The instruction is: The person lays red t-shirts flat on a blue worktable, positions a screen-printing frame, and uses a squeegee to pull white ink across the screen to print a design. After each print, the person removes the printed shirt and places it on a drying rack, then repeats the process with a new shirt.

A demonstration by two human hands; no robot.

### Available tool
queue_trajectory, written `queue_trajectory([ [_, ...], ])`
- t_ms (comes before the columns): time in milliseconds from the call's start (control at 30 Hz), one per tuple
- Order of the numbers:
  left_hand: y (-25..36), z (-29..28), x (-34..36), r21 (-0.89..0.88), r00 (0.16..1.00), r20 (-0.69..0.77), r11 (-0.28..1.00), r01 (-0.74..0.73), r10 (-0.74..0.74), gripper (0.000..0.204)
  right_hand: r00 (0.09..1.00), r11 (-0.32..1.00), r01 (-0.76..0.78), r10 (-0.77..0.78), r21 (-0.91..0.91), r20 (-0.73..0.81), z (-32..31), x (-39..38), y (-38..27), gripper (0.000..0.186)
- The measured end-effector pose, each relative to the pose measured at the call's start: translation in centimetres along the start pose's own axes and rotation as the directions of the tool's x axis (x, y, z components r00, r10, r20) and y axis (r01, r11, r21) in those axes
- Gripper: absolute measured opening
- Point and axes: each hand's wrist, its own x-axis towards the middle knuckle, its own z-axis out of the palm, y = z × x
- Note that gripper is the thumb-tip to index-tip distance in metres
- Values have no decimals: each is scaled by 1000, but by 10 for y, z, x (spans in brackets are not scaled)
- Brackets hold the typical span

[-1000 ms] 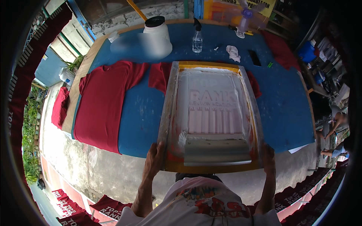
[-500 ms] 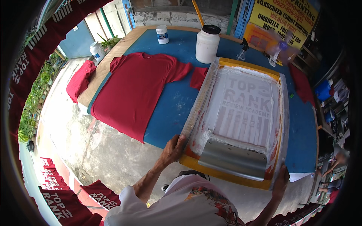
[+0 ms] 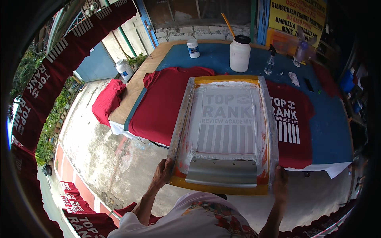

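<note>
My left hand (image 3: 162,171) grips the lower left side of a screen printing frame (image 3: 271,150) with yellow edging, and my right hand (image 3: 280,178) grips its lower right side. The frame is held at the table's near edge, over part of a plain red T-shirt (image 3: 152,107). White ink lines the mesh (image 3: 222,135), which carries a lettering-and-stripe design. A wide metal squeegee (image 3: 220,174) lies across the frame's lower end. To the right of the frame a red T-shirt (image 3: 297,146) with a white print lies on the blue-topped table (image 3: 331,139), partly hidden by the frame.
At the back stand a white jar (image 3: 239,55) with a stick, a small tub (image 3: 193,49), a spray bottle (image 3: 270,63) and a fan (image 3: 301,49). A phone (image 3: 308,84) lies right. A red bundle (image 3: 107,101) is at the left corner; shirts (image 3: 35,91) hang along the left.
My hands have carried the frame leftward, from over the right-hand shirt toward the plain one, uncovering that shirt's white print. The camera view has swung as well.
</note>
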Motion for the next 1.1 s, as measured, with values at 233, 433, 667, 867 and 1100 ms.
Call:
queue_trajectory([
  [233, -68, -96, 21, 16, 993, -105, 998, 54, -52, 84, 975, 982, 181, -173, -46, 137, 113, -3, -18, 52],
  [433, -124, -189, 117, 62, 994, -102, 997, 53, -46, 84, 935, 952, 279, -239, -129, 261, 255, 20, -14, 42],
  [667, -170, -263, 262, 78, 997, -46, 995, -54, 58, 82, 994, 994, 106, -106, 3, 5, 390, 21, -83, 50],
  [867, -190, -278, 337, 148, 996, 11, 985, -84, 83, 79, 998, 983, 54, -60, 175, 31, 420, 27, -129, 51],
  [1100, -201, -265, 349, 123, 982, -34, 975, -183, 188, 76, 985, 975, 166, -156, 147, -77, 443, 30, -113, 44],
])
